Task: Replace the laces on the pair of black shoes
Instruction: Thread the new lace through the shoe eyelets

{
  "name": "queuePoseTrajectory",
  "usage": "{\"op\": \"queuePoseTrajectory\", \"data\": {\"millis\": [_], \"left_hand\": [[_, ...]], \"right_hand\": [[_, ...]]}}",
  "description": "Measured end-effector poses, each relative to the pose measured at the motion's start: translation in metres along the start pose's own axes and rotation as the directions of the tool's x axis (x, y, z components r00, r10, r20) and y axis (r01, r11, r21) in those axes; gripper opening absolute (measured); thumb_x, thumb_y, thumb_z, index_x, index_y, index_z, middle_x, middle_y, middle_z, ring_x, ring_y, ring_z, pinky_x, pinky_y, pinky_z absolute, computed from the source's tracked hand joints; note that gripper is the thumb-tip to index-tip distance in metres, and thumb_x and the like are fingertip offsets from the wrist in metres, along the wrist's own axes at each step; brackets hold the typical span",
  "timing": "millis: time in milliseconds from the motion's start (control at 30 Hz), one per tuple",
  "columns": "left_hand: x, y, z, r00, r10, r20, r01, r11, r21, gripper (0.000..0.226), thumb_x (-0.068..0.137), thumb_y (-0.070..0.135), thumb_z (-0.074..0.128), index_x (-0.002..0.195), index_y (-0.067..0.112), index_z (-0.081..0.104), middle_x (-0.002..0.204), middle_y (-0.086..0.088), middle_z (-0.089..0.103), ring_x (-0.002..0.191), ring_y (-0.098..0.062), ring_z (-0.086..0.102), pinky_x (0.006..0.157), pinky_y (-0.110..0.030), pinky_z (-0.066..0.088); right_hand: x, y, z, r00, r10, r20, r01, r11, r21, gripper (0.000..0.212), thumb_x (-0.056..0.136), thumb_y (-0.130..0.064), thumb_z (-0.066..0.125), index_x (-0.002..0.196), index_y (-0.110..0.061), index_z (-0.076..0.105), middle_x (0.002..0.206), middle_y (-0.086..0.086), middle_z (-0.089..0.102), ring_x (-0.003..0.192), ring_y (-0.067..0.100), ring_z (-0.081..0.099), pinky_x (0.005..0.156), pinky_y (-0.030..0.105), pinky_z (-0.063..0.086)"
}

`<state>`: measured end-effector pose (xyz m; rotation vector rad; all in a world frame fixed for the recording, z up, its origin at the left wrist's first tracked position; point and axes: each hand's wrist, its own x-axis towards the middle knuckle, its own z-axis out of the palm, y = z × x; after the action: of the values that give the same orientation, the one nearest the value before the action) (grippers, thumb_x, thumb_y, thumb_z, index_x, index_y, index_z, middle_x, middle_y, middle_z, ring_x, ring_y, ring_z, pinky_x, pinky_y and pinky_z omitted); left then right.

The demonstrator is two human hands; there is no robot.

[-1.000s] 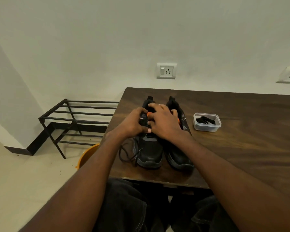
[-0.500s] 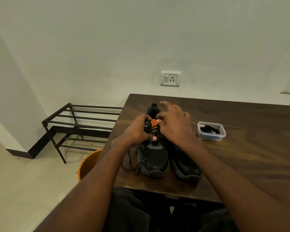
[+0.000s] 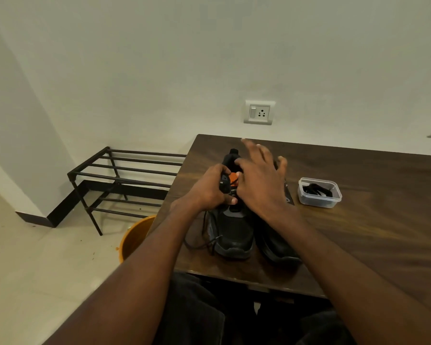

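Two black shoes stand side by side near the front left corner of the dark wooden table [image 3: 358, 232], toes toward me. My left hand [image 3: 209, 188] grips the left shoe [image 3: 232, 235] at its collar, beside the orange lining. My right hand [image 3: 261, 180] hovers over both shoes with fingers spread; what its thumb and forefinger do at the orange lining is hidden. It covers most of the right shoe [image 3: 274, 242]. A loose black lace [image 3: 199, 241] trails on the table left of the left shoe.
A clear plastic tub [image 3: 319, 192] holding black laces sits to the right of the shoes. An orange bucket [image 3: 135, 235] stands on the floor by the table's left edge. A black metal shoe rack [image 3: 125, 180] is against the wall beyond it.
My right hand has lifted off the shoes and spread its fingers, rising toward the heel end. My left hand keeps its grip on the left shoe. The camera has tilted.
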<state>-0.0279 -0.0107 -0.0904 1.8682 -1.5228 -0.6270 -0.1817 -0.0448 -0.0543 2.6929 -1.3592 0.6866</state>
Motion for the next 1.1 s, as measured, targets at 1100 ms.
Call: {"op": "queuePoseTrajectory", "data": {"millis": [1100], "left_hand": [[-0.005, 0.005, -0.002, 1.000, -0.018, -0.003, 0.018, 1.000, 0.003, 0.077, 0.074, 0.017, 0.091, 0.137, 0.023, 0.047, 0.136, 0.004, 0.046, 0.121, -0.018, 0.052, 0.104, -0.041, 0.051]], "right_hand": [[-0.001, 0.046, -0.025, 0.972, 0.229, 0.045, -0.231, 0.972, 0.041, 0.057, 0.095, -0.038, 0.067, 0.147, -0.026, 0.050, 0.164, 0.002, 0.032, 0.151, 0.027, 0.029, 0.118, 0.060, 0.028]]}}
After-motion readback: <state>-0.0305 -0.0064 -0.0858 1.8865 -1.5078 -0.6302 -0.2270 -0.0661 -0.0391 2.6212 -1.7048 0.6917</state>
